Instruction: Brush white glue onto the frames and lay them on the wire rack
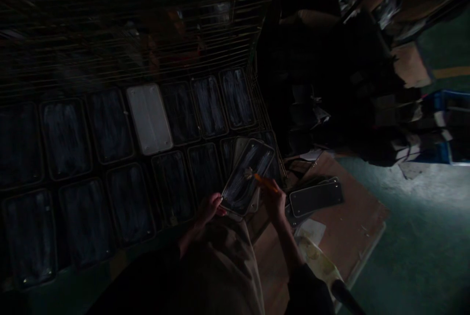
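In dim light, my left hand (pixel 210 207) grips the lower left corner of a dark rectangular panel (pixel 240 190) with rounded corners and whitish streaks on its face. My right hand (pixel 274 202) is closed round the orange handle of a brush (pixel 265 182). Its pale bristles are on or just above the middle of the panel; I cannot tell which. Under the held panel a lighter panel (pixel 254 203) sticks out at the edge. The panel is tilted over my lap, close to the rack's near right corner.
Rows of similar streaked panels (pixel 66 138) lie on a wire rack (pixel 259 119), with one pale panel (pixel 150 119) among them. Stacked dark panels (pixel 316 199) and a yellowish container (pixel 319 261) with a dark handle are on a wooden board (pixel 352 217) at right. A blue crate (pixel 446 99) stands farther right.
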Motion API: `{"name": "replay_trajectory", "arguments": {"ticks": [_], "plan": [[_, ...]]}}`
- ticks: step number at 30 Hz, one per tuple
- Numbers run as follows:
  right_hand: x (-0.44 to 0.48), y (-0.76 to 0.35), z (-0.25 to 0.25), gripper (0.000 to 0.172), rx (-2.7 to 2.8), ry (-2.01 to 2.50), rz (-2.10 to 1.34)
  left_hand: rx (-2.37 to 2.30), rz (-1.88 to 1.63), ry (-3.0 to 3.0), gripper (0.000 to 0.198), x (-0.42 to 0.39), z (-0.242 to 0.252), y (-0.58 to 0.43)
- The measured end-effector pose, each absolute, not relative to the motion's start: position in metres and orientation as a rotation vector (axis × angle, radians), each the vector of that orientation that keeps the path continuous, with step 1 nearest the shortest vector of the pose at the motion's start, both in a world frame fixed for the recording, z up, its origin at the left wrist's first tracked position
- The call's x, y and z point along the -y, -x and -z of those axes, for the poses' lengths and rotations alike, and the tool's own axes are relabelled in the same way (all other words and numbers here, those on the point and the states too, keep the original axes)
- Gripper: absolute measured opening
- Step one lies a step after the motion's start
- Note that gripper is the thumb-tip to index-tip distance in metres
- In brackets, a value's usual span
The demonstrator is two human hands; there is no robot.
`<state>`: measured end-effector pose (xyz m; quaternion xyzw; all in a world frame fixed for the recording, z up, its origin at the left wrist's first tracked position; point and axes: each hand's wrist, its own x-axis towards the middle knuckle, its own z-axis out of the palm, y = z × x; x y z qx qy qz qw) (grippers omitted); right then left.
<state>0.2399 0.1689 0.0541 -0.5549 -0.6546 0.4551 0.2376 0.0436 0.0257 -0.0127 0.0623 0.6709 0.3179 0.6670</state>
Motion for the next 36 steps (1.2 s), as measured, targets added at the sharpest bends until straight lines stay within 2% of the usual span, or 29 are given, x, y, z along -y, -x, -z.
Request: {"name": "replay_trajectory", "arguments": {"ticks": [4,9,14,18,20,25,30,36], "plan": [[-0.206,-0.234,-0.066,0.025,1.922,1.462,-0.877,-1.546,-0.762,-0.127,0.026,-0.025,0.012,-0.046],[-0.225,-0.224,-0.064,0.036,2.274,1.406,-0.695,-1.547,-0.802,-0.122,0.029,-0.024,0.013,-0.047],[-0.181,-0.228,-0.064,0.042,2.496,1.307,-0.842,-1.544,-0.772,-0.092,0.026,-0.024,0.013,-0.048],[-0.144,-0.239,-0.080,0.035,2.378,1.265,-1.224,-1.520,-0.776,-0.068,0.024,-0.024,0.012,-0.048],[-0.149,-0.240,-0.087,0.028,2.208,1.345,-1.290,-1.516,-0.781,-0.056,0.025,-0.025,0.010,-0.047],[-0.205,-0.224,-0.090,0.024,2.045,1.385,-1.028,-1.499,-0.792,-0.083,0.030,-0.026,0.007,-0.046],[-0.227,-0.203,-0.075,0.029,2.202,1.221,-1.030,-1.497,-0.788,-0.103,0.033,-0.024,0.010,-0.046],[-0.240,-0.202,-0.052,0.027,2.122,1.301,-0.886,-1.524,-0.791,-0.083,0.037,-0.023,0.013,-0.048]]}}
